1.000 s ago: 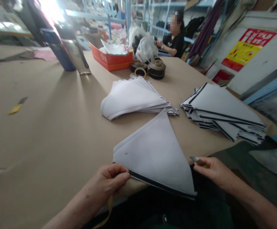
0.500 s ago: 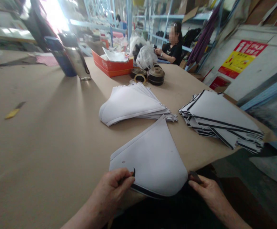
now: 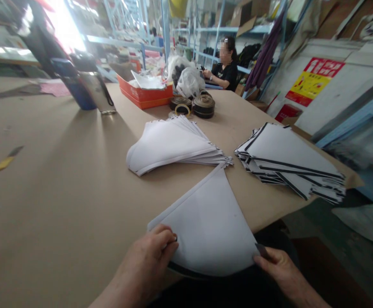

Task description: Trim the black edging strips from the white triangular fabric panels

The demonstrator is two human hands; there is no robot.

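A white curved panel [image 3: 208, 226] lies at the table's front edge, with a black strip along its near curved edge. My left hand [image 3: 154, 252] is closed at the panel's lower left; a small dark bit shows between thumb and finger. At the panel's right corner, my right hand [image 3: 278, 263] pinches a dark strip [image 3: 262, 250], its thumb touching the panel edge. Beyond the panel is a stack of white panels [image 3: 170, 143]. Another stack with black-edged borders [image 3: 295, 154] sits to the right.
Rolls of dark tape [image 3: 203, 106], an orange box [image 3: 144, 95] and plastic bags [image 3: 189, 79] stand at the back of the table [image 3: 77, 205]. Two bottles [image 3: 96, 92] stand back left, a yellow-handled knife [image 3: 7, 160] lies far left. A person [image 3: 225, 68] sits beyond.
The view has shifted, so most things appear a little further left. My right hand is now against the panel's right corner, and less dark strip shows at my left fingertips.
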